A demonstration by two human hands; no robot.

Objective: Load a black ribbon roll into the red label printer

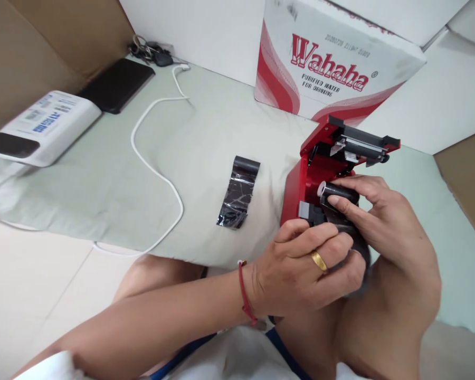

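A red printer-like machine (294, 186) stands with its lid (320, 134) raised, black and grey parts showing inside. Over its opening, my right hand (391, 224) pinches a roll of black ribbon (342, 192) between thumb and fingers; the roll's white core end faces left. Black film hangs from the roll down toward my left hand (311, 264). That hand has curled fingers at the machine's front edge and appears to grip the film, though its fingertips are partly hidden. It wears a gold ring and a red cord bracelet. A loose strip of black film (239, 192) lies left of the machine.
Behind the machine stands a Wahaha water carton (320, 68). A white cable (158, 171) winds across the pale cloth-covered surface (206, 126). At the left are a white device (51, 126), a dark flat phone-like object (119, 84) and keys (152, 53).
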